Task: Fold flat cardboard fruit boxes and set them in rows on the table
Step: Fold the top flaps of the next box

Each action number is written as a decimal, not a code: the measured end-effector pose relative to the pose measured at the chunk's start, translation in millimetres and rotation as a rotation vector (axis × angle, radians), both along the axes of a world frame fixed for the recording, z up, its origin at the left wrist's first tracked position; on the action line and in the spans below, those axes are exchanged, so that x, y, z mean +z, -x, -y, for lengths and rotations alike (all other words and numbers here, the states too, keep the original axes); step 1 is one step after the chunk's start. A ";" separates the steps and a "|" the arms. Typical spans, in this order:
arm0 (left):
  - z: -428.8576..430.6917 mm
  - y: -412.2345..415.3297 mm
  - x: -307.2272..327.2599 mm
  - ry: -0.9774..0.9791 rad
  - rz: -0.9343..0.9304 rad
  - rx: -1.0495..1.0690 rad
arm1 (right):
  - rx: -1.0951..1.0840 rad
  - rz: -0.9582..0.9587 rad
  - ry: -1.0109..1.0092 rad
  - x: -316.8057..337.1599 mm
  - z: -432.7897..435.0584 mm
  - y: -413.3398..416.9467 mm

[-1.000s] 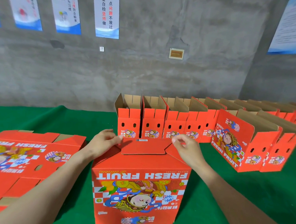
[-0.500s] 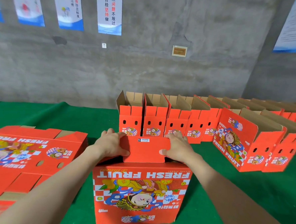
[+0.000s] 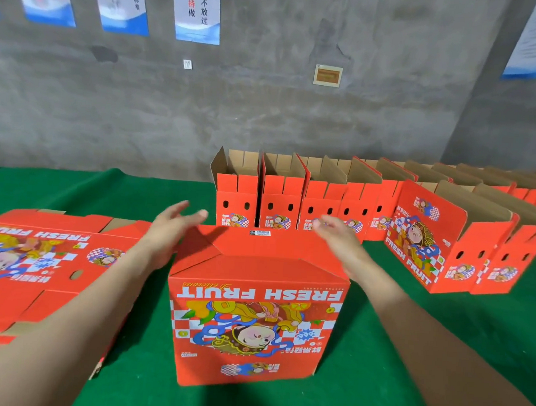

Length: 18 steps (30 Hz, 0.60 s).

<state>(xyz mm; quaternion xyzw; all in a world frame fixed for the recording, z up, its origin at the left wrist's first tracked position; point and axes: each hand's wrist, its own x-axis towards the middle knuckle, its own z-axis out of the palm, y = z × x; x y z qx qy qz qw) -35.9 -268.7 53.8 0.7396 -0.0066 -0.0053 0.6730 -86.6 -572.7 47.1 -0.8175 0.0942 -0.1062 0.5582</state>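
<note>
Both fingers (image 3: 180, 208) spread: left hand (image 3: 171, 231), right hand (image 3: 339, 243), over box (image 3: 253, 311), contact unclear | green table (image 3: 408, 352) | grey wall (image 3: 266, 115), posters (image 3: 198, 10)

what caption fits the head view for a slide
Open left hand and right hand over the closed red fruit box; flat boxes beside it, folded rows behind.

Red, checker-printed box (image 3: 254, 324); green table (image 3: 392, 351)
</note>
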 end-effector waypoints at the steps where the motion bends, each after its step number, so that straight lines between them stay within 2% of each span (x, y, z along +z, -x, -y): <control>1: -10.5 0.4 -5.8 0.058 -0.070 0.043 | -0.074 -0.017 -0.204 -4.3 8.3 4.1; 2: -20.2 2.0 -14.3 0.051 -0.139 0.053 | -0.141 -0.082 -0.309 -12.1 16.6 8.6; 4: -32.4 10.1 -34.8 -0.060 -0.256 -0.016 | -0.170 -0.289 -0.299 -37.4 26.5 21.7; 7: -32.6 18.8 -46.7 -0.150 -0.303 -0.180 | -0.014 -0.474 -0.232 -62.5 19.6 37.3; 12: -39.8 9.1 -19.0 -0.144 -0.221 -0.315 | 0.107 -0.347 -0.243 -41.1 26.1 34.5; 15: -39.6 3.4 -7.8 -0.054 -0.162 -0.297 | 0.220 -0.311 -0.268 -27.5 34.6 34.8; 18: -39.0 0.8 -7.2 0.051 -0.186 -0.235 | 0.284 -0.346 -0.269 -23.6 38.9 34.5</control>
